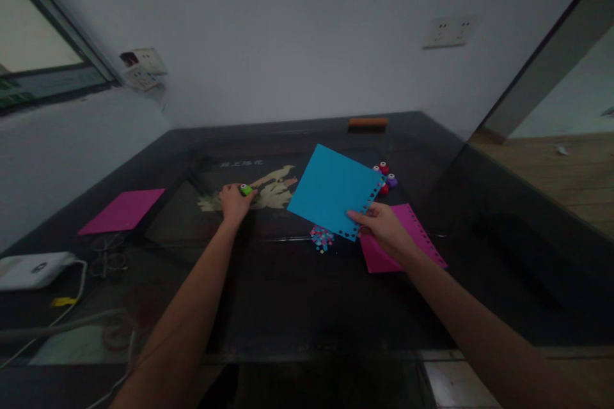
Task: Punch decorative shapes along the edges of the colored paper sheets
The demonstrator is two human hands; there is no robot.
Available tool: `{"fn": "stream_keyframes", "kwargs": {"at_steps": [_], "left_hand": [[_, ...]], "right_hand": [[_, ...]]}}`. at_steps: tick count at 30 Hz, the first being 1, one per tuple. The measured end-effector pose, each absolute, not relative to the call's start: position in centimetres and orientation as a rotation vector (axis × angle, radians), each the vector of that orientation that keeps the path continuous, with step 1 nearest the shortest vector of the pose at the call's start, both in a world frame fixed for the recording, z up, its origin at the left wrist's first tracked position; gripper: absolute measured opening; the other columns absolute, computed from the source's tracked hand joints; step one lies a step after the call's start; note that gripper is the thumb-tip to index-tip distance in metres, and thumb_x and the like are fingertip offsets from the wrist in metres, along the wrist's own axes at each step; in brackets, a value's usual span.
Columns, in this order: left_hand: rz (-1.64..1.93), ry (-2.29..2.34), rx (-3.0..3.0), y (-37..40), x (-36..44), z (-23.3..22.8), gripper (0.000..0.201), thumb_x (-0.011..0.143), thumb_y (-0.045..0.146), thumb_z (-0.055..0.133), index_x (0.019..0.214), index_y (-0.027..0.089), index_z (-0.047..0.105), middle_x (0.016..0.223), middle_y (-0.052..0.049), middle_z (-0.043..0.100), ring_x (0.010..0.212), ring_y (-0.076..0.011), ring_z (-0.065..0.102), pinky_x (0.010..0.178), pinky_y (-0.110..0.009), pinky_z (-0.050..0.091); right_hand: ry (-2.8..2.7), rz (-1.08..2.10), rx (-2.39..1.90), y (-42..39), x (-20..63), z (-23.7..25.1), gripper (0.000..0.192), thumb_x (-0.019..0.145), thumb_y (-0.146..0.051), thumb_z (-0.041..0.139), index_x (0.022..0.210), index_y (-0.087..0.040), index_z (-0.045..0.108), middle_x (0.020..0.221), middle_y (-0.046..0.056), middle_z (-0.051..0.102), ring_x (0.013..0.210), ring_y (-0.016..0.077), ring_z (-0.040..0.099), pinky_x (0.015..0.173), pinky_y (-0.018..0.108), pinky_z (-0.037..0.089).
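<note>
My left hand (235, 203) is closed around a small green craft paper punch (246, 190) over the dark table. In my right hand (381, 227), pinched between thumb and fingers, is a blue sheet of paper (330, 188), raised and tilted. A row of small punched holes runs along its right edge. Below that hand lies a pink sheet (384, 255), also punched along its right edge and partly covered. A small heap of coloured paper cut-outs (322, 238) rests on the table just under the blue sheet. Several red and purple punches (392, 180) stand behind the sheet's right corner, partly hidden.
Another pink sheet (123, 211) lies at the left of the table. Nearby are a white device (36, 270) with a cable and a coiled clear cord (108, 257). An orange-brown bar-shaped object (368, 123) sits at the back edge, against the wall.
</note>
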State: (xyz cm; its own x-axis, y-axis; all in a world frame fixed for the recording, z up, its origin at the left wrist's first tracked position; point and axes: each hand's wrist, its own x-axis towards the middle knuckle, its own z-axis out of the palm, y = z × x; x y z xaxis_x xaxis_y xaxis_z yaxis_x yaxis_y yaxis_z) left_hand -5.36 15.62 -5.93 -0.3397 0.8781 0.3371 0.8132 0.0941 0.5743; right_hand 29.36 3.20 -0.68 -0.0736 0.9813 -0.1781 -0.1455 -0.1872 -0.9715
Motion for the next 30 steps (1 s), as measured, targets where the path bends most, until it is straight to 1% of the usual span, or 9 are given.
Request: {"fn": "stream_keyframes", "kwargs": {"at_steps": [3, 8, 13, 19, 21, 23, 26, 30], "left_hand": [[1.058, 2.253, 1.785, 15.5, -5.5, -6.1, 0.038, 0.069, 0.04, 0.066, 0.098, 0.015, 0.063, 0.112, -0.016, 0.056, 0.115, -0.0361, 0.045, 0.1, -0.047, 0.033], [1.09, 2.165, 1.795, 15.2, -5.6, -5.9, 0.033, 0.069, 0.039, 0.066, 0.094, 0.017, 0.063, 0.106, -0.015, 0.06, 0.111, -0.0352, 0.049, 0.097, -0.046, 0.035], [1.219, 1.943, 1.681, 14.5, -5.2, -5.0, 0.033, 0.069, 0.036, 0.066, 0.097, 0.019, 0.061, 0.094, -0.008, 0.065, 0.094, -0.0269, 0.059, 0.088, -0.04, 0.042], [1.363, 1.519, 1.427, 13.9, -2.1, -3.3, 0.046, 0.071, 0.034, 0.063, 0.114, 0.018, 0.055, 0.096, -0.006, 0.065, 0.084, -0.0185, 0.065, 0.074, -0.031, 0.05], [1.363, 1.386, 1.35, 13.4, -0.6, -2.6, 0.05, 0.071, 0.033, 0.065, 0.117, 0.018, 0.053, 0.097, -0.007, 0.065, 0.084, -0.0167, 0.065, 0.075, -0.03, 0.051], [1.343, 1.269, 1.289, 12.4, 0.8, -1.9, 0.052, 0.071, 0.034, 0.067, 0.119, 0.018, 0.053, 0.102, -0.008, 0.065, 0.087, -0.0158, 0.065, 0.079, -0.029, 0.052], [1.268, 1.141, 1.209, 10.2, 2.6, -1.3, 0.046, 0.079, 0.043, 0.06, 0.118, 0.018, 0.055, 0.107, -0.009, 0.065, 0.091, -0.0167, 0.066, 0.08, -0.03, 0.052], [1.148, 1.084, 1.132, 6.8, 4.5, -1.0, 0.041, 0.077, 0.043, 0.065, 0.111, 0.022, 0.06, 0.107, -0.007, 0.067, 0.085, -0.0165, 0.066, 0.07, -0.027, 0.053]], "right_hand": [[-1.036, 1.457, -1.17, 3.2, 29.4, -0.6, 0.037, 0.057, -0.038, 0.08, 0.082, -0.016, 0.065, 0.069, 0.002, 0.068, 0.053, 0.0125, 0.058, 0.049, 0.027, 0.045], [-1.036, 1.459, -1.19, 3.1, 29.2, -0.7, 0.035, 0.059, -0.038, 0.078, 0.082, -0.016, 0.064, 0.07, 0.003, 0.067, 0.054, 0.013, 0.058, 0.049, 0.027, 0.045], [-1.018, 1.421, -1.194, 3.0, 29.0, -0.5, 0.038, 0.058, -0.041, 0.078, 0.083, -0.016, 0.063, 0.068, 0.003, 0.066, 0.053, 0.0133, 0.057, 0.048, 0.028, 0.045], [-0.997, 1.353, -1.181, 3.1, 29.2, -0.3, 0.038, 0.057, -0.041, 0.077, 0.082, -0.017, 0.062, 0.068, 0.003, 0.065, 0.051, 0.013, 0.056, 0.045, 0.027, 0.044], [-0.982, 1.342, -1.179, 3.2, 29.4, -0.3, 0.036, 0.057, -0.04, 0.078, 0.08, -0.017, 0.062, 0.068, 0.003, 0.065, 0.052, 0.0131, 0.056, 0.046, 0.027, 0.045], [-0.953, 1.337, -1.168, 3.3, 29.6, -0.3, 0.037, 0.057, -0.04, 0.078, 0.081, -0.017, 0.062, 0.072, 0.004, 0.066, 0.053, 0.0135, 0.057, 0.046, 0.028, 0.047], [-0.916, 1.359, -1.139, 3.3, 29.7, -0.3, 0.038, 0.056, -0.038, 0.079, 0.082, -0.017, 0.063, 0.077, 0.005, 0.068, 0.056, 0.014, 0.06, 0.048, 0.028, 0.049], [-0.904, 1.399, -1.113, 3.1, 29.6, 0.1, 0.038, 0.055, -0.034, 0.081, 0.084, -0.016, 0.064, 0.078, 0.005, 0.069, 0.059, 0.0141, 0.062, 0.051, 0.027, 0.052]]}}
